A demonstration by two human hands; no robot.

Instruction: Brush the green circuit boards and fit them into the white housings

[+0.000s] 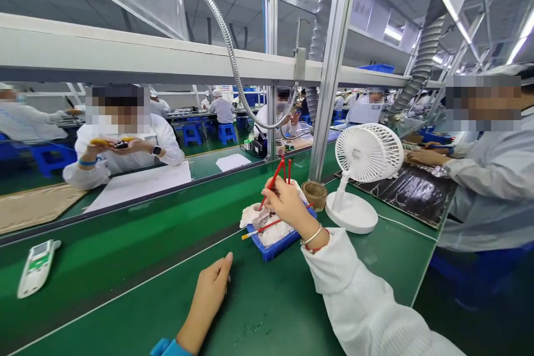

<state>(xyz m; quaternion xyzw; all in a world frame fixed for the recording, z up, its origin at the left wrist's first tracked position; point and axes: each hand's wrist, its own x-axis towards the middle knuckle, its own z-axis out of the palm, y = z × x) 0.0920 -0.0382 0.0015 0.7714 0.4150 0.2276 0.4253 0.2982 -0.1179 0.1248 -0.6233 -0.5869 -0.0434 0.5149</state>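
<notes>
Your right hand (288,206) closes narrowly on a slim red-handled brush (270,186), thumb and fingers pinching it above a blue plastic tray (271,250) lined with white cloth (271,232); that grip seems to keep the bristles over the tray. A yellow-tipped brush (267,227) lies across the tray, within easy reach. Your left hand (209,295), near you, rests empty and half open on the green bench mat (125,267). Just right of the tray stand a small woven cup (314,194) and a white folding desk fan (362,172), apparently angled toward your work. A white handheld meter (37,267) lies to the left. Far off, workers in white sit on blue stools (227,133) along parallel benches beneath ribbed silver ducts (421,61).
</notes>
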